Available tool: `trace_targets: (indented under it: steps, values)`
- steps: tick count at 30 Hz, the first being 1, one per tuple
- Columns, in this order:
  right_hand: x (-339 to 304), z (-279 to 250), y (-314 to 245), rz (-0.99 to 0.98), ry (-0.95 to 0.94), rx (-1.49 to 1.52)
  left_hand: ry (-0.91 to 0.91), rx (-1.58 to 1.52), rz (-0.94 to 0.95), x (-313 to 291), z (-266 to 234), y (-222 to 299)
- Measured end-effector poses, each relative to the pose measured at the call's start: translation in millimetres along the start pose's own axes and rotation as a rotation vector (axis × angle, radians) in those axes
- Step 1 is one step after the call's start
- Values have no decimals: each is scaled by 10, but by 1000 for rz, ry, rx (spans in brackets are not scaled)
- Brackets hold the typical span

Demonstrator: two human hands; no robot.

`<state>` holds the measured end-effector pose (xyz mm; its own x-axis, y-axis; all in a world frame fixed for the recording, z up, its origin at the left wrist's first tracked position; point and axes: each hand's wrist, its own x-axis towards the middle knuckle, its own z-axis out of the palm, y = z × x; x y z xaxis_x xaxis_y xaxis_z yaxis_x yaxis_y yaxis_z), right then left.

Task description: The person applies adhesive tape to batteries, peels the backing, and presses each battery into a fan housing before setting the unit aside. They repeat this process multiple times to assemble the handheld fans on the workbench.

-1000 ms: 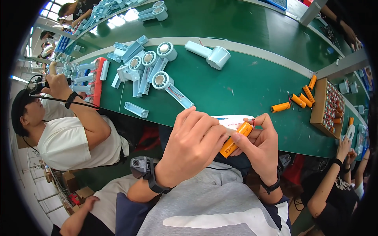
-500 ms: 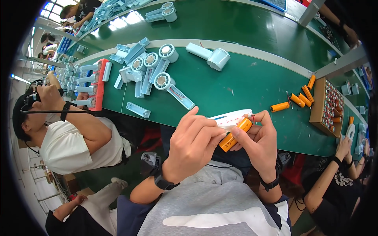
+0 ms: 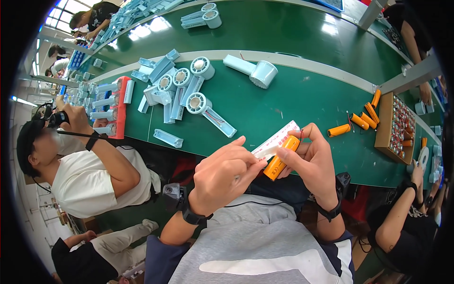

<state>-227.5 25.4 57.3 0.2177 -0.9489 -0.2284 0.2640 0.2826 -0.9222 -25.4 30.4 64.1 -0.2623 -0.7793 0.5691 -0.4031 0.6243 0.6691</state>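
Note:
An orange cylindrical battery [image 3: 281, 161] with thin wires at its top end is held tilted between the thumb and fingers of my right hand [image 3: 314, 163]. Along its upper left side runs a white strip with red printing [image 3: 278, 140], which looks like tape backing. My left hand [image 3: 222, 175] pinches the lower end of this strip between thumb and fingertips, close to the battery. How far the strip sticks to the battery cannot be made out. Both hands are above the near edge of the green table [image 3: 265, 109].
Loose orange batteries [image 3: 359, 121] lie at the right beside a cardboard box of batteries [image 3: 399, 128]. Pale blue fan housings [image 3: 196, 102] cluster left of centre, with another fan housing [image 3: 257, 71] behind. A red rack [image 3: 122, 109] holds more. Co-workers sit on both sides.
The strip has swung more upright and shows more of its printed face. My left hand has shifted slightly left and down, and the battery stands a little steeper in my right hand.

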Motion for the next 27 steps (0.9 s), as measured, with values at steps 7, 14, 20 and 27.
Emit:
trace_targets:
  steps: [7,14,20,27]
  values:
    - [178,87,-100,82,-135,-136,-72,126,65,33,-257,-79]
    - [292,168,-62,12,-164,-163,-364,364,80,166,-421,-15]
    - [315,216,-133,47,-230,-224,-460,277,20,277,-536,2]
    - [318,215,-148,57,-239,-263,-612,306,159,434,-602,-67]
